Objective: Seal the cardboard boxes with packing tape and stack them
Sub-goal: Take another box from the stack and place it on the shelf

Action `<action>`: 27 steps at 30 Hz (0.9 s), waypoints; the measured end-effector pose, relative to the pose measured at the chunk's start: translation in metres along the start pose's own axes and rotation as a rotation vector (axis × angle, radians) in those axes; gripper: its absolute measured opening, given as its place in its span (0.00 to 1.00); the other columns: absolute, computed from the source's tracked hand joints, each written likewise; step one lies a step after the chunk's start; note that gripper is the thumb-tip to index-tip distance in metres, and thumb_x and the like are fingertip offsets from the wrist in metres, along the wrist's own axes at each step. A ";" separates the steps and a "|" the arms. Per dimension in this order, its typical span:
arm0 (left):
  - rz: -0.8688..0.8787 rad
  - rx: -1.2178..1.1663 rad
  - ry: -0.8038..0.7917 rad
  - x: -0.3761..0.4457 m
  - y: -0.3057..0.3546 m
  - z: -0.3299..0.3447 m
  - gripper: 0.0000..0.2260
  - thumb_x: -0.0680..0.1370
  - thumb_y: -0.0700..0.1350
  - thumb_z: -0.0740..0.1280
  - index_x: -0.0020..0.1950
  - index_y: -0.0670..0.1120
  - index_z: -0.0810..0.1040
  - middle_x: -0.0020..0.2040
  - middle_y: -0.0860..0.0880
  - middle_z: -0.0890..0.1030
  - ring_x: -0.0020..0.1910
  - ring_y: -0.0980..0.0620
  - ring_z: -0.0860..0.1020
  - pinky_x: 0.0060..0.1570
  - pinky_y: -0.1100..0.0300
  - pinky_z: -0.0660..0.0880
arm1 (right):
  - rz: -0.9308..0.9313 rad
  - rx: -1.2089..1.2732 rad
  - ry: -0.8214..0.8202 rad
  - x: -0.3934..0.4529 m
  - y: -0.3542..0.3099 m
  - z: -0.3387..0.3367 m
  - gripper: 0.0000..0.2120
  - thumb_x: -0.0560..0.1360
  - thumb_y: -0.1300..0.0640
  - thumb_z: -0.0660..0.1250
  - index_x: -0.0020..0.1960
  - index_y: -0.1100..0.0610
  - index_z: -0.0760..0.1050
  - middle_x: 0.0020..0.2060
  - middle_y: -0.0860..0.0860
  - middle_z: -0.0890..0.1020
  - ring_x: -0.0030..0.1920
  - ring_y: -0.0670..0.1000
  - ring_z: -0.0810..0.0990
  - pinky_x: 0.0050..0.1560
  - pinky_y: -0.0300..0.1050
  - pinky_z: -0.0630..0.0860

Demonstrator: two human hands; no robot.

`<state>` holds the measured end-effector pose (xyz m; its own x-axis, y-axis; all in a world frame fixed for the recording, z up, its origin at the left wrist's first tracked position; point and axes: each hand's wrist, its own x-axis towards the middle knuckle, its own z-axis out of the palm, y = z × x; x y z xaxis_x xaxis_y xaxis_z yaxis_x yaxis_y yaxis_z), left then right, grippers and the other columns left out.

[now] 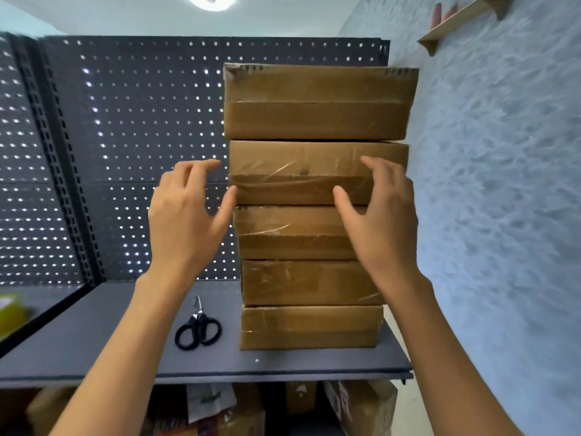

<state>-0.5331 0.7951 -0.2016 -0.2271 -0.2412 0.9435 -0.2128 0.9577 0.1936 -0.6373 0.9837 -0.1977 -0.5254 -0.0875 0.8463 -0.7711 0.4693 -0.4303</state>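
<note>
Several taped brown cardboard boxes stand in one tall stack point(311, 278) on the grey shelf point(94, 350), against the right wall. The top box point(317, 102) is the widest and overhangs the box under it point(295, 171). My left hand point(185, 215) hovers at the stack's left side, fingers relaxed, thumb tip at the edge of the second box from the top. My right hand point(383, 215) is raised in front of the stack's right part, fingers loose, holding nothing. Clear tape shines on the box fronts.
Black-handled scissors point(198, 328) lie on the shelf left of the stack. A dark pegboard point(125, 152) backs the shelf. A yellow-green object point(11, 313) sits at the far left. Packages point(361, 407) fill the space under the shelf. A small wooden wall shelf point(456, 20) hangs above right.
</note>
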 end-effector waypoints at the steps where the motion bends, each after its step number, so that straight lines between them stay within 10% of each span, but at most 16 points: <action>1: 0.018 0.044 -0.008 -0.007 -0.003 -0.003 0.17 0.77 0.52 0.64 0.61 0.42 0.76 0.54 0.42 0.79 0.50 0.40 0.76 0.45 0.50 0.71 | -0.016 -0.020 -0.020 -0.007 -0.001 0.002 0.23 0.77 0.49 0.66 0.69 0.55 0.69 0.67 0.52 0.72 0.66 0.52 0.70 0.61 0.38 0.66; 27: 0.004 0.386 -0.094 -0.055 -0.198 -0.140 0.13 0.76 0.50 0.63 0.47 0.43 0.80 0.41 0.44 0.81 0.40 0.40 0.77 0.39 0.52 0.71 | -0.334 -0.027 -0.204 -0.108 -0.172 0.131 0.13 0.74 0.57 0.69 0.55 0.62 0.77 0.50 0.58 0.79 0.50 0.60 0.77 0.50 0.54 0.73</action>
<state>-0.3450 0.6410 -0.2546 -0.3104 -0.2684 0.9119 -0.5497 0.8333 0.0581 -0.4950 0.7966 -0.2559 -0.3097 -0.4111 0.8574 -0.9036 0.4079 -0.1308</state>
